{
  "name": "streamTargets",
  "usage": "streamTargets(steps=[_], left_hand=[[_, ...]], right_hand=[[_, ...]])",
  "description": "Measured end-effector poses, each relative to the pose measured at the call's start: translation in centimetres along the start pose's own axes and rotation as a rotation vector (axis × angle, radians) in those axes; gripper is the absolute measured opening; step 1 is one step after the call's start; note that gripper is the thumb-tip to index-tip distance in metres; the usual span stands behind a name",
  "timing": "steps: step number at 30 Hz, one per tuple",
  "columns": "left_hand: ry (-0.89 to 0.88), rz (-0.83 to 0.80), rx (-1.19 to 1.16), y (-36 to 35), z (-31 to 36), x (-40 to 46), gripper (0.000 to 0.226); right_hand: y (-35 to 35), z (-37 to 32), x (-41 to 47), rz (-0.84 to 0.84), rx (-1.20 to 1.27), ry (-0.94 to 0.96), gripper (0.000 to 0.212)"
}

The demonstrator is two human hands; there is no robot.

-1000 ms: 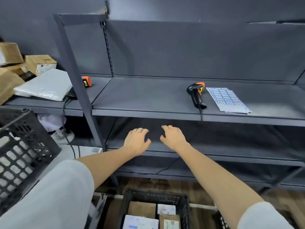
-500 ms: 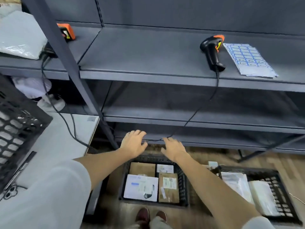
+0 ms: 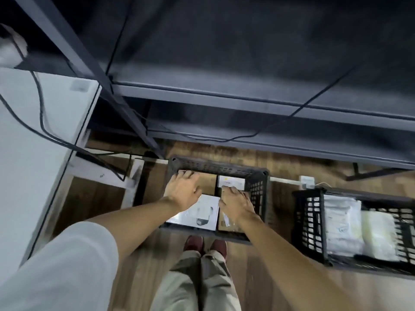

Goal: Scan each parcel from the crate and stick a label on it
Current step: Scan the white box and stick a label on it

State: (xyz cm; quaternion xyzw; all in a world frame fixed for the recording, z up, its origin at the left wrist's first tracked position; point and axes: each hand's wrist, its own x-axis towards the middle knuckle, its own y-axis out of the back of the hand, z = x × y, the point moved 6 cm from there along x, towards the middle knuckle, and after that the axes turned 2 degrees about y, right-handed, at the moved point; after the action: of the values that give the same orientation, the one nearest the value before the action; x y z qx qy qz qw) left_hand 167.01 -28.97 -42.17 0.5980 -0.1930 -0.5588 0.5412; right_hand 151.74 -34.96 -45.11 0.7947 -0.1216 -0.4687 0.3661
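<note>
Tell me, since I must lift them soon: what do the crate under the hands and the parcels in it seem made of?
The crate looks like black moulded plastic, matt, with slotted lattice walls. The brown parcel looks like plain cardboard, though blur hides detail. The white parcel has a faint sheen, so perhaps a glossy box or plastic mailer; I cannot tell which.

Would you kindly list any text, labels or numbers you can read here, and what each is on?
No text is legible.
White parcel in the crate: dark print, blurred.
Small white label at the crate's far end: faint marks, too blurred.
White bags in the right-hand crate: faint bluish marks, unreadable.
</note>
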Motion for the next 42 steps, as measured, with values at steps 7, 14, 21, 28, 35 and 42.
streamTargets(steps=[7,14,21,28,35,42], left_hand=[[0.063,-0.092,-0.036,-13.5,-3.6,3.3,0.048],[0.148,-0.086,-0.072,-23.1,-7.1,6.4,0.052],[0.275,-0.054,-0.062,-28.6,-10.6,8.6,0.052],[0.547,-0.046,-0.217,-29.7,-12.7,8.3,0.056],[0.644,-0.018,-0.269,-29.7,-13.1,9.1,0.078],[0.712,0.000,-0.292,-29.1,-12.0,9.6,0.079]], right_hand=[[-10.6,4.0,6.1,-0.063,0.011,-0.030,0.048],[-19.1,6.2,12.0,-0.101,0.100,-0.062,0.057],[-23.2,6.6,16.4,0.018,0.156,-0.083,0.063],[-24.3,7.4,17.6,0.097,0.668,-0.297,0.070],[-24.6,8.4,18.7,0.086,0.801,-0.371,0.060],[-24.6,9.1,18.7,0.149,0.851,-0.390,0.055]])
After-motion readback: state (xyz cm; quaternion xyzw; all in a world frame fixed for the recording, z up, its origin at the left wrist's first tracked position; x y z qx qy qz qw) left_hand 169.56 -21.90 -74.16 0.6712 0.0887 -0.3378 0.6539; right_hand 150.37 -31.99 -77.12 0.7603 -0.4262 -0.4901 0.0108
